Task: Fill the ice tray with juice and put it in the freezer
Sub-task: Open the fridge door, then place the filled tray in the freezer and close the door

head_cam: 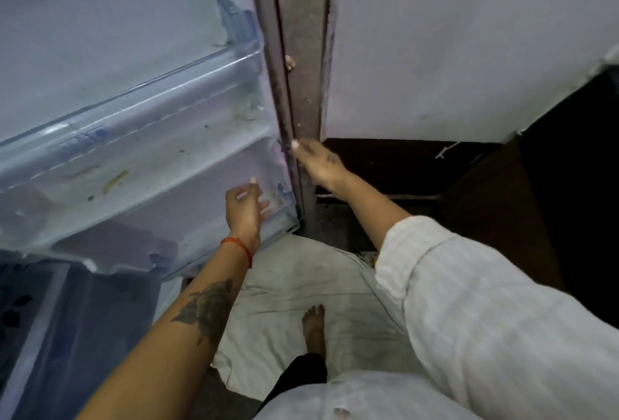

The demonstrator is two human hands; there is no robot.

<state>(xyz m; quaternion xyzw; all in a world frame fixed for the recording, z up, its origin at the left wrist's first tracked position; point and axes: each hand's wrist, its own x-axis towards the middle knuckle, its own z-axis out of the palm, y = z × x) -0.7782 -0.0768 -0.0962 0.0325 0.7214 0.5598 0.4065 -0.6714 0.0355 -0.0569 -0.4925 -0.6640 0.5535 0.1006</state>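
The ice tray is nowhere in our view, and neither hand carries it, so we judge it already stowed and only the fridge door (134,111) left to close. Our left hand (246,208) hovers by a door shelf, fingers loosely spread, holding nothing. Our right hand (318,165) lays straight fingers on the door's edge.

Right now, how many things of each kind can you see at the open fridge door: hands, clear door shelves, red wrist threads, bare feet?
Hands: 2, left hand and right hand
Clear door shelves: 2, upper shelf and lower shelf
Red wrist threads: 1, red thread
Bare feet: 1, foot
Total: 6
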